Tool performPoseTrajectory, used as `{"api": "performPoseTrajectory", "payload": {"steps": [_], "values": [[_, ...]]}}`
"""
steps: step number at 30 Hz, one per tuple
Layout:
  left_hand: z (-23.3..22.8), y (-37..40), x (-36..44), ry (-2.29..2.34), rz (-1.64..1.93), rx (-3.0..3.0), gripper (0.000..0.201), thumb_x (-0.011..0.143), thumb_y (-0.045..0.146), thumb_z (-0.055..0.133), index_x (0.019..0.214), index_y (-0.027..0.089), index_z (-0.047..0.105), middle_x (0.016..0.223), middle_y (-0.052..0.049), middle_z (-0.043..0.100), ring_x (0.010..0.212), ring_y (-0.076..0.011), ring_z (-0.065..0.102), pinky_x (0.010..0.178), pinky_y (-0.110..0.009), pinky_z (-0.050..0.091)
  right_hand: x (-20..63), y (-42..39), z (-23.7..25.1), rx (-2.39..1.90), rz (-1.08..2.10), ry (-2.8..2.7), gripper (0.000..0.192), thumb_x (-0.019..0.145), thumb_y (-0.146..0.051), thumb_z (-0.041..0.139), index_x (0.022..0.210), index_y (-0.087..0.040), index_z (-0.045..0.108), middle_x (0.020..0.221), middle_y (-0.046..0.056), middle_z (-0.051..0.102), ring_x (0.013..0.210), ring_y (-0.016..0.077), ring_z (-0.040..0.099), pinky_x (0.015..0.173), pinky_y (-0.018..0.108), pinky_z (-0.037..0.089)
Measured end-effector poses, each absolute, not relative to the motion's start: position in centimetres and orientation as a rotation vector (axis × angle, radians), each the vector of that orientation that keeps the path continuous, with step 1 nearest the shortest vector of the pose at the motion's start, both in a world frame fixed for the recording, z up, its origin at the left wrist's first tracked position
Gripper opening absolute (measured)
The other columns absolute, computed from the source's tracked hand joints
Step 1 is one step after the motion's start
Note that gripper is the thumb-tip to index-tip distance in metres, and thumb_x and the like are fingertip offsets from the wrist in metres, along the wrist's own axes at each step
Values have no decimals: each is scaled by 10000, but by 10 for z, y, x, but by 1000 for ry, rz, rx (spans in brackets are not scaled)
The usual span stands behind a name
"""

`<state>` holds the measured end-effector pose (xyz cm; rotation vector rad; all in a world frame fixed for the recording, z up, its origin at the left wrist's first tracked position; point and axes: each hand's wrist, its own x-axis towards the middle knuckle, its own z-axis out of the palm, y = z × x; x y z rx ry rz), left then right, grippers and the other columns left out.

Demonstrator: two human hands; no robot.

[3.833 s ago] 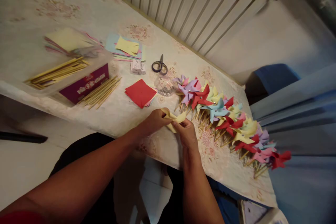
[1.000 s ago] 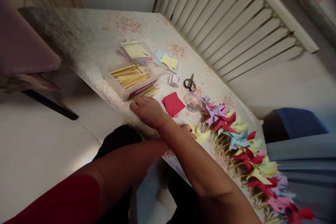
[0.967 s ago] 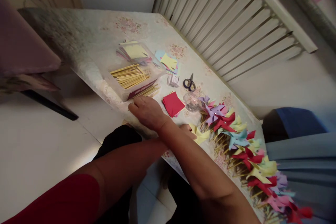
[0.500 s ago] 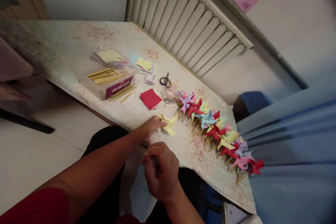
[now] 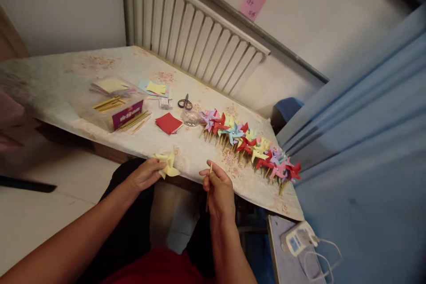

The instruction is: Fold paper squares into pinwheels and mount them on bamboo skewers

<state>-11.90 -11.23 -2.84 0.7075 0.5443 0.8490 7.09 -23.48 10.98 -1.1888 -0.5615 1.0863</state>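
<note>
Near the table's front edge, my left hand (image 5: 148, 173) is closed on a yellow paper pinwheel (image 5: 171, 165), its folded blades facing up. To the right of it, my right hand (image 5: 219, 188) grips a thin wooden stick (image 5: 209, 186), held roughly upright between thumb and fingers. Pinwheel and stick are apart. Beyond my hands lies a stack of red paper squares (image 5: 168, 123). A long row of finished pinwheels on sticks (image 5: 246, 144), in red, yellow, blue, pink and purple, lies along the table on the right.
A clear box (image 5: 128, 114) of wooden sticks stands at the left, with loose sticks (image 5: 137, 123) beside it. Scissors (image 5: 185, 103), a clear bag of small parts (image 5: 191, 118) and coloured paper (image 5: 156, 88) lie farther back. A power strip (image 5: 298, 238) with cables sits at lower right.
My hands have moved apart. The left holds the yellow pinwheel nearer to me, past the table edge; the right has turned so the stick shows plainly. The view has swung right.
</note>
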Motion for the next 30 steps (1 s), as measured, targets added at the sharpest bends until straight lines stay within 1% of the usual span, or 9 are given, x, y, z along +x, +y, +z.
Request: {"api": "performPoseTrajectory", "payload": {"steps": [2,4,9,14,17,22,25,30], "values": [[-33,-121,-126,542,847,704,268,621,290,915,781,143,759,778,-86,764,701,-187,695,720,-262,565,70,-239,117,-1134,1115,-542,466,633,-306,778,1056,-125,708,716,26,722,485,55,433,477,202,269],[-35,-130,-132,560,844,690,252,619,271,919,796,166,773,774,-68,767,703,-189,701,704,-257,571,70,-244,122,-1098,1129,-536,424,622,-280,778,1013,-129,713,691,14,704,480,55,428,471,203,259],[-33,-146,-138,597,837,650,318,575,245,945,833,155,784,782,-66,768,718,-189,718,727,-259,589,69,-256,133,-1063,1111,-551,331,628,-252,746,933,-129,705,629,-27,654,430,28,347,436,193,201],[-32,-151,-136,619,843,673,289,592,186,916,841,144,774,809,-74,774,726,-182,726,742,-253,595,68,-267,142,-1048,1069,-564,280,639,-270,727,879,-130,687,597,-42,632,403,18,317,417,185,174],[-30,-155,-132,641,836,663,271,574,171,912,802,152,767,801,-65,775,703,-175,719,725,-246,597,67,-271,146,-1033,1069,-572,265,648,-281,713,866,-136,676,572,-53,612,388,16,291,408,184,151],[-22,-161,-128,664,818,634,319,527,161,926,805,145,772,815,-68,782,711,-175,720,714,-243,604,69,-277,150,-1031,1058,-587,234,673,-287,697,853,-141,665,559,-61,592,379,13,264,404,182,136],[-20,-162,-128,657,824,649,318,504,166,937,772,137,768,777,-68,773,713,-184,722,703,-237,604,70,-279,150,-1036,1050,-598,224,689,-294,688,853,-144,662,559,-65,582,381,11,256,402,178,132],[-28,-158,-131,669,844,624,283,544,142,919,783,166,769,789,-60,777,713,-187,724,713,-257,615,72,-280,150,-1046,1045,-613,220,706,-318,683,846,-151,652,543,-76,555,372,10,235,395,178,113]]}}
